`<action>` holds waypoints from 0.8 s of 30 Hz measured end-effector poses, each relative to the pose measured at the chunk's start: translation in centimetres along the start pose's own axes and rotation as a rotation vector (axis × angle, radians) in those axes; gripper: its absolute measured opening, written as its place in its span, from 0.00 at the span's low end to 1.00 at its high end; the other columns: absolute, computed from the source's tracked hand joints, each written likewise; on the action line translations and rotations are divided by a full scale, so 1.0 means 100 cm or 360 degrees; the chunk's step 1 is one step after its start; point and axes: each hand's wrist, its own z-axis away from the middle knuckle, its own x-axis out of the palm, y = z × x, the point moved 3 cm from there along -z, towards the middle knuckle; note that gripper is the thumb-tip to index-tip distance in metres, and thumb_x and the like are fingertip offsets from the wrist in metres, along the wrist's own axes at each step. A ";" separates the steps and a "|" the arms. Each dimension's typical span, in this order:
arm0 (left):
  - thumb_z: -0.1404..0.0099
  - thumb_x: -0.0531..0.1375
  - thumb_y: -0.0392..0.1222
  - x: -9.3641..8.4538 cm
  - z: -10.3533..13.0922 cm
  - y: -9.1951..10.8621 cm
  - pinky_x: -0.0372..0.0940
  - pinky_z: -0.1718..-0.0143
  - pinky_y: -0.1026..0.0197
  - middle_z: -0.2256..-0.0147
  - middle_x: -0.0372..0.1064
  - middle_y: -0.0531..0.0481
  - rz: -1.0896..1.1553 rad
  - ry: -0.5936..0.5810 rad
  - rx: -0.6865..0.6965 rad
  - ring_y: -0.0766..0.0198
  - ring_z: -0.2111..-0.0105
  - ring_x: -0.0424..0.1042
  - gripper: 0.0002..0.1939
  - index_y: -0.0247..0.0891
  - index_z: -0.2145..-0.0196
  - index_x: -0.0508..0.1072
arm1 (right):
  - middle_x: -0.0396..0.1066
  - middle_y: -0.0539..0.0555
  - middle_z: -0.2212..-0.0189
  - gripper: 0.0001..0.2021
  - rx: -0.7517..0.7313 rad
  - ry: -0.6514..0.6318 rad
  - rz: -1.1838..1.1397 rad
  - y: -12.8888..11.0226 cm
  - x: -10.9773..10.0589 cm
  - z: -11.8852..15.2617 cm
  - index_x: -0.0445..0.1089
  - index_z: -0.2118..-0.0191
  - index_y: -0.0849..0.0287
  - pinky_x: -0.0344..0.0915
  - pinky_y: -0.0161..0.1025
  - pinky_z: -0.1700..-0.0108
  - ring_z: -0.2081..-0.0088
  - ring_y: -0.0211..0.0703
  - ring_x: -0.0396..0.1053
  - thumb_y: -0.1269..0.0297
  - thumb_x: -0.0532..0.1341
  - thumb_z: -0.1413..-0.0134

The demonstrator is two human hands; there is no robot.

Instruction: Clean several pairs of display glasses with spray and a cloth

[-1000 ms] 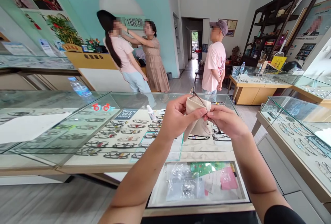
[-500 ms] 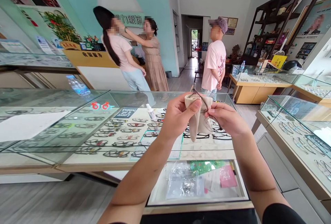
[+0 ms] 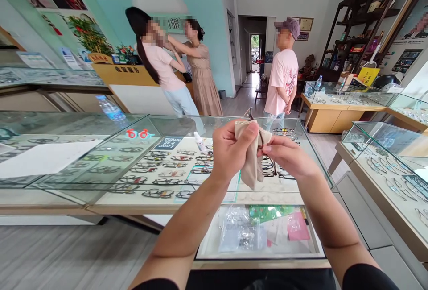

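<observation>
My left hand [image 3: 230, 149] is closed around a beige cleaning cloth [image 3: 252, 171], the thumb pressing it over a pair of glasses. Most of the glasses [image 3: 250, 114] is hidden by cloth and fingers; a dark part sticks up above the cloth, and a thin temple seems to hang below my right fingers. My right hand [image 3: 289, 154] pinches the glasses at the cloth's right edge. Both hands are held up over a glass display case [image 3: 133, 196] with rows of spectacle frames. A small white bottle [image 3: 199, 142] stands beyond my left hand.
Below my forearms, an open drawer [image 3: 210, 254] holds plastic bags and a pink packet [image 3: 298, 226]. A water bottle [image 3: 111, 109] and white paper [image 3: 50, 158] lie to the left. Two people stand by the counter [image 3: 140, 76], another person [image 3: 282, 73] farther right. Another display case [image 3: 384, 165] is at right.
My left thumb and the cloth have closed further over the glasses, covering more of them. The view has swung slightly left. One person at the counter has raised a forearm.
</observation>
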 end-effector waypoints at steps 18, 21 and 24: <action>0.47 0.82 0.49 0.006 -0.003 -0.005 0.79 0.68 0.63 0.60 0.85 0.49 0.0269 -0.0337 -0.0223 0.65 0.72 0.80 0.26 0.42 0.54 0.81 | 0.75 0.50 0.68 0.10 -0.0053 0.0126 -0.0160 -0.009 -0.008 0.002 0.81 0.67 0.56 0.70 0.38 0.53 0.63 0.39 0.72 0.56 0.75 0.49; 0.46 0.81 0.55 0.005 -0.001 -0.002 0.76 0.74 0.64 0.68 0.83 0.51 0.0171 -0.0173 -0.0125 0.66 0.77 0.77 0.24 0.41 0.58 0.81 | 0.76 0.49 0.69 0.12 -0.0043 0.0058 -0.0221 -0.005 -0.001 0.000 0.82 0.66 0.57 0.70 0.38 0.52 0.63 0.38 0.72 0.54 0.77 0.49; 0.41 0.77 0.61 0.002 0.002 -0.002 0.70 0.78 0.65 0.75 0.77 0.53 0.0045 -0.0013 -0.0046 0.67 0.80 0.73 0.22 0.40 0.63 0.81 | 0.75 0.50 0.69 0.15 -0.0044 -0.0008 -0.0195 -0.001 0.005 -0.002 0.82 0.67 0.57 0.68 0.39 0.53 0.64 0.39 0.70 0.50 0.78 0.49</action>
